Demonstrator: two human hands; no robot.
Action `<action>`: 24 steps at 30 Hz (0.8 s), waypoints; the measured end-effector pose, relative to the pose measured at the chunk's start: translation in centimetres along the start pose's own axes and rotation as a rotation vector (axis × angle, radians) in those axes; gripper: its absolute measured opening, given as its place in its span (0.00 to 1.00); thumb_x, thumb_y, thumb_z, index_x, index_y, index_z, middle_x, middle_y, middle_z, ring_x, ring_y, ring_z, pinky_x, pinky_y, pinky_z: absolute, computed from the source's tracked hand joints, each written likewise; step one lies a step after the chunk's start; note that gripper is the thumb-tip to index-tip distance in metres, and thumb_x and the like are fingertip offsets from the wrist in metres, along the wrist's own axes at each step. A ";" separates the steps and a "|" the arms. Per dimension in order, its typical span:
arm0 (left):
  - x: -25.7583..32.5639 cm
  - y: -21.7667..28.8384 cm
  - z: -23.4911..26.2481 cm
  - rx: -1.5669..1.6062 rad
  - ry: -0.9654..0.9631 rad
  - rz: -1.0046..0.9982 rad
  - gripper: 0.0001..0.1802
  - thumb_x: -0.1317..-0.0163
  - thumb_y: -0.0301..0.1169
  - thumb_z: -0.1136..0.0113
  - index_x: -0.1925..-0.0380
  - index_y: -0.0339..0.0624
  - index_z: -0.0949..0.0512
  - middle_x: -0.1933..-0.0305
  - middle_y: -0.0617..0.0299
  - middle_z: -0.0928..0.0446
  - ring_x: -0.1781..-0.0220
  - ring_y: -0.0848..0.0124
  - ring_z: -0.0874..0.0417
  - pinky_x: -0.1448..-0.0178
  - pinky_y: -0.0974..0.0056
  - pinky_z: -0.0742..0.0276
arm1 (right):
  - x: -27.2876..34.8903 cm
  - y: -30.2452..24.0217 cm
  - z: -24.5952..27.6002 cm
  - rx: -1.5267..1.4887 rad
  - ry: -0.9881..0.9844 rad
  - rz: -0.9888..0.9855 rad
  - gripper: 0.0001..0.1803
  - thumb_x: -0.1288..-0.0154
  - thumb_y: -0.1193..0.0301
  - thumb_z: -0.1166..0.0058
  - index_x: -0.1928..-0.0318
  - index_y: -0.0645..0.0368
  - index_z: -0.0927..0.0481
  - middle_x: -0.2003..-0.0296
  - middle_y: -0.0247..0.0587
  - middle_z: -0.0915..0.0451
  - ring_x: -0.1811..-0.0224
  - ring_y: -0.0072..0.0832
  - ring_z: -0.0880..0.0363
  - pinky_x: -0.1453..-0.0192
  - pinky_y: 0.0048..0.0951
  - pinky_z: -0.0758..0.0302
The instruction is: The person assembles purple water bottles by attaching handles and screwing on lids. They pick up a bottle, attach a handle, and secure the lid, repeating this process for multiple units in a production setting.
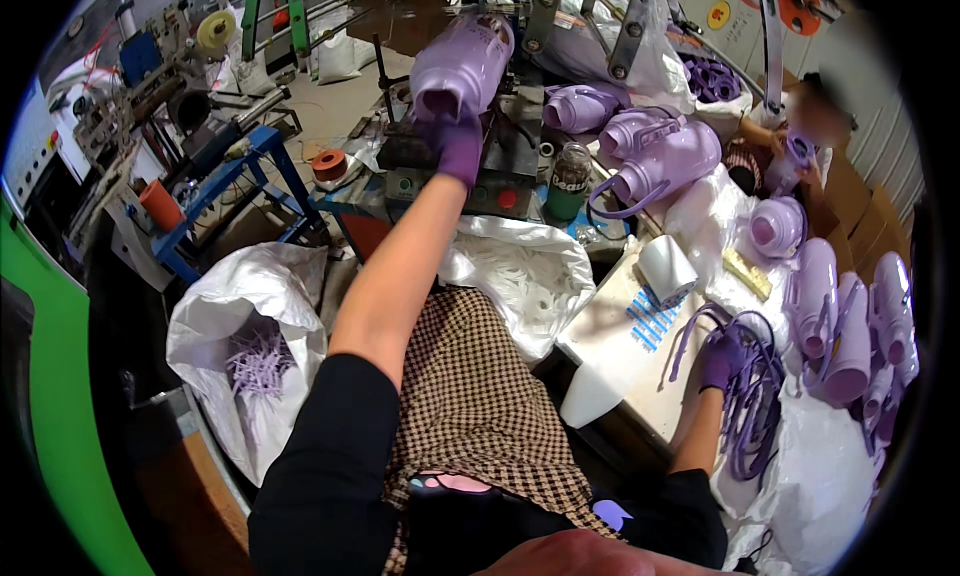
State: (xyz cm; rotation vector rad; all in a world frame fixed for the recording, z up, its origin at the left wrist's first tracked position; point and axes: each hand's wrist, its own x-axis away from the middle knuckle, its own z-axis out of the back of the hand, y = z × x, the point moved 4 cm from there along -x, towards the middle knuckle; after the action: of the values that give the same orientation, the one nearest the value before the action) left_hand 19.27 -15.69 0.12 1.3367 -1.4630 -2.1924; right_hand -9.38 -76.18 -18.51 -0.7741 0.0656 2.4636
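A lilac plastic jug shell (462, 64) lies on a dark machine fixture, its open end toward me. My left hand (455, 148), in a purple glove, is closed at the rim of that end; its fingertips are partly hidden. Off to the right, my gloved right hand (720, 363) reaches into a heap of purple plastic straps (755, 401). Its fingers curl around one or more of them, though the strap parts inside the grip do not show. The heap lies at the right edge of a white-topped table (610, 331).
More lilac shells (675, 161) lie right of the machine, and several stand at far right (818, 296). A glass jar (568, 181) stands by a red button (507, 198). Sacks hold white pieces (520, 276) and purple scraps (260, 361). Another person (775, 141) works at upper right.
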 end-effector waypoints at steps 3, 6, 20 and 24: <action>12.8 4.4 8.3 0.895 0.091 0.106 0.24 0.31 0.34 0.38 0.39 0.36 0.30 0.43 0.59 0.23 0.43 0.71 0.22 0.39 0.67 0.27 | 1.5 5.8 1.1 -0.070 -0.015 -0.105 0.13 0.35 0.66 0.45 0.53 0.60 0.22 0.61 0.59 0.16 0.58 0.59 0.17 0.57 0.50 0.22; 17.6 -2.1 19.6 0.750 0.164 0.223 0.27 0.27 0.37 0.46 0.32 0.38 0.34 0.35 0.60 0.28 0.37 0.70 0.26 0.33 0.62 0.32 | 0.4 5.3 1.7 -0.588 0.161 -0.161 0.11 0.26 0.71 0.51 0.49 0.63 0.23 0.57 0.56 0.16 0.55 0.47 0.16 0.51 0.42 0.22; 11.1 3.3 24.5 0.536 -0.812 0.328 0.02 0.41 0.26 0.46 0.71 0.40 0.25 0.60 0.59 0.27 0.56 0.68 0.27 0.50 0.67 0.28 | 4.8 -27.4 16.5 -2.004 -0.045 0.094 0.14 0.30 0.70 0.49 0.47 0.59 0.32 0.66 0.38 0.25 0.67 0.24 0.24 0.67 0.27 0.25; 14.0 4.1 21.6 0.786 -0.868 0.483 0.07 0.36 0.30 0.47 0.63 0.39 0.26 0.55 0.63 0.27 0.55 0.76 0.27 0.49 0.69 0.27 | 8.5 -38.2 21.1 -2.222 -0.342 0.068 0.09 0.24 0.63 0.53 0.57 0.55 0.30 0.72 0.31 0.30 0.73 0.21 0.26 0.74 0.27 0.26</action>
State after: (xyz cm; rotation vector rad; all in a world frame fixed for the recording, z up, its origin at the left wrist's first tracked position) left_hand -6.43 -11.91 -2.25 -0.0471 -2.7599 -1.9677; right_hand -6.26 -35.36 -1.19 -0.8543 -2.9328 1.6291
